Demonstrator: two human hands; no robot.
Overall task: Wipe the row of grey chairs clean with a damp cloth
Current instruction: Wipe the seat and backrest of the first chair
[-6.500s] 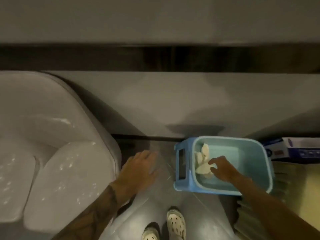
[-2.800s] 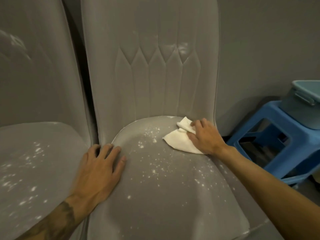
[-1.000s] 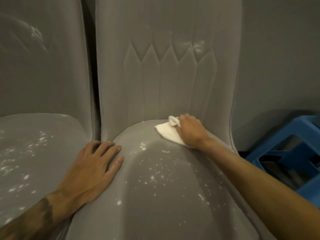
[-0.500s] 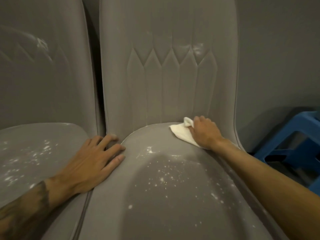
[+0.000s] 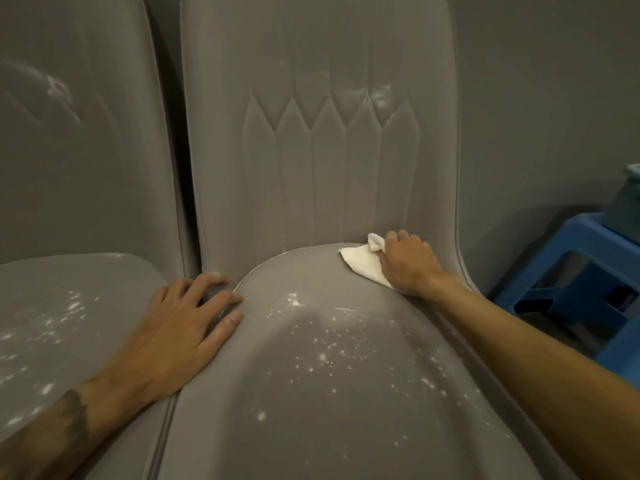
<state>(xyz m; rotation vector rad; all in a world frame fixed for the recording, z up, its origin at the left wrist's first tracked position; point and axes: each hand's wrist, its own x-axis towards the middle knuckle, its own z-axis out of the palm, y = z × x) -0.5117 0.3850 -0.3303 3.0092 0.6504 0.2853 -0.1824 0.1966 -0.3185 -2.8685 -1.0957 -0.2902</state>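
A white cloth (image 5: 362, 268) lies at the back right corner of a grey chair (image 5: 329, 375) seat, touching the crease where seat meets backrest, and the person's right hand (image 5: 407, 263) grips it with curled fingers, a bunched end poking up beside them. White specks dot the middle and front of this seat. The left hand (image 5: 180, 327) rests flat with fingers spread and relaxed on the seat's left edge, beside a second grey chair (image 5: 52, 306), also speckled, while a blue stool (image 5: 568, 271) carrying a tub (image 5: 627, 199) stands to the right against a grey wall (image 5: 536, 98).
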